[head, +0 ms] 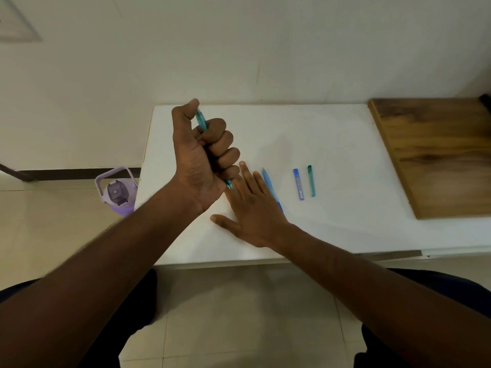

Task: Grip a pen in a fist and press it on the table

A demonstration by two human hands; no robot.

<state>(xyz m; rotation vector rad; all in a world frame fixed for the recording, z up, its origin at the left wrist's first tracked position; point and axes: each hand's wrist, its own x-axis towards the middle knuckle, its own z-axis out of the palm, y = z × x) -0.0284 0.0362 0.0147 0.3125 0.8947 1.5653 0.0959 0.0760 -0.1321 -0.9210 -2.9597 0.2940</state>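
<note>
My left hand [204, 158] is raised over the white table [345, 229] and grips a teal pen [201, 120] in a fist, thumb up on its top end, its tip poking out below near my right fingers. My right hand [252, 211] lies flat on the table with straight fingers, palm down. Beside its fingers lies a light blue pen [267, 179], partly hidden under the hand. Farther right lie a small blue lead case [298, 184] and a teal pen cap or barrel piece [311, 180].
A wooden board [438, 155] covers the table's right end. A purple water bottle [117, 192] stands on the tiled floor left of the table. A cream wall rises behind. My dark-clothed legs show under the table's near edge.
</note>
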